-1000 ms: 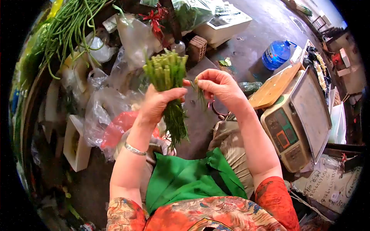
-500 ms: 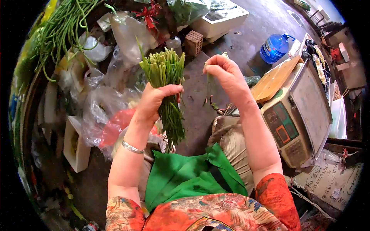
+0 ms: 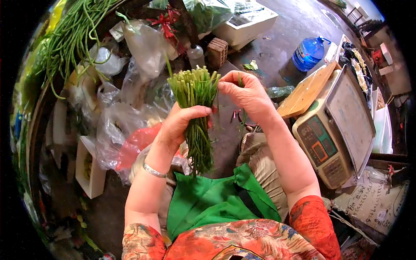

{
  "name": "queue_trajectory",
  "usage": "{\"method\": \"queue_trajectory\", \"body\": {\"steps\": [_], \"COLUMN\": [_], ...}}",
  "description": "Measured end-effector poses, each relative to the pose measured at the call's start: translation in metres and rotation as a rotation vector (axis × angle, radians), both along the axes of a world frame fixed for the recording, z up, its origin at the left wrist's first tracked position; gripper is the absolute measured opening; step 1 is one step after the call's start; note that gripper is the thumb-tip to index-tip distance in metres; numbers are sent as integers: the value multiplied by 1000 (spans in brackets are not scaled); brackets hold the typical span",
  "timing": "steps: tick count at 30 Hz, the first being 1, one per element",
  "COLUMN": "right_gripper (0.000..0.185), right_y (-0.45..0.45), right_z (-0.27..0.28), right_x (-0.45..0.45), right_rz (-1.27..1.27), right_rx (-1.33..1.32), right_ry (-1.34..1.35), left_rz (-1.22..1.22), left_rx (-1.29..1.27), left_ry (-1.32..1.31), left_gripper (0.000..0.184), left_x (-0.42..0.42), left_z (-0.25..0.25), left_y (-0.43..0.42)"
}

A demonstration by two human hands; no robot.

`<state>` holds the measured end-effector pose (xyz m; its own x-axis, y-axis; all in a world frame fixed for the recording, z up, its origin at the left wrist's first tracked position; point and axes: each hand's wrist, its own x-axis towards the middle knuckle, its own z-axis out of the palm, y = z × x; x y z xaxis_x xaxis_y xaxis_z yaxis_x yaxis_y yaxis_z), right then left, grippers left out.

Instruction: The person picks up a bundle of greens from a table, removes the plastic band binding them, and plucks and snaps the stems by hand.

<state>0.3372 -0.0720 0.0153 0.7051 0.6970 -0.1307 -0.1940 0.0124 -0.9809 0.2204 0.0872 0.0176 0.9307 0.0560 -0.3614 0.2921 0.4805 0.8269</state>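
Note:
My left hand (image 3: 182,123) is wrapped around a bunch of green stalks (image 3: 195,89), its thumb across the front. The pale cut ends point up, and the thin leafy ends (image 3: 200,151) hang below the fist over the green apron (image 3: 216,199). Close against the right side of the cut ends, my right hand (image 3: 246,93) is closed in a pinch. A thin green stalk (image 3: 240,80) shows above its fingers, and a strand hangs below the palm; the grip itself is partly hidden.
To the right stands a weighing scale (image 3: 323,143) beside a wooden board (image 3: 307,91). A blue water jug (image 3: 308,54) is on the floor. Plastic bags (image 3: 115,125), a white foam box (image 3: 91,169) and long beans (image 3: 78,39) lie left. A brick (image 3: 217,52) sits ahead.
My left hand and the bunch have shifted right and slightly down. My right hand has come left and down, from apart to beside the cut ends.

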Motion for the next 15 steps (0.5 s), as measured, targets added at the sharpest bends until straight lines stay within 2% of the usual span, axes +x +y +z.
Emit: {"method": "queue_trajectory", "body": {"steps": [2, 5, 8, 10, 15], "right_gripper": [12, 10, 12, 13, 13], "right_y": [-1, -2, -2, 1, 5], "right_z": [-4, -8, -6, 3, -8], "right_x": [4, 8, 7, 3, 3], "right_rz": [-25, -45, -3, -79, 0], "right_rx": [-5, 1, 4, -13, 2], "right_ry": [-35, -53, -28, 101, 51], "left_rz": [97, 165, 146, 148, 57], "left_rx": [43, 23, 18, 39, 0], "left_ry": [83, 73, 63, 67, 94], "left_gripper": [32, 28, 27, 28, 34], "left_x": [0, 0, 0, -1, -3], "left_z": [-2, -13, -21, -19, -16], "left_y": [2, 7, 11, 11, 7]}}
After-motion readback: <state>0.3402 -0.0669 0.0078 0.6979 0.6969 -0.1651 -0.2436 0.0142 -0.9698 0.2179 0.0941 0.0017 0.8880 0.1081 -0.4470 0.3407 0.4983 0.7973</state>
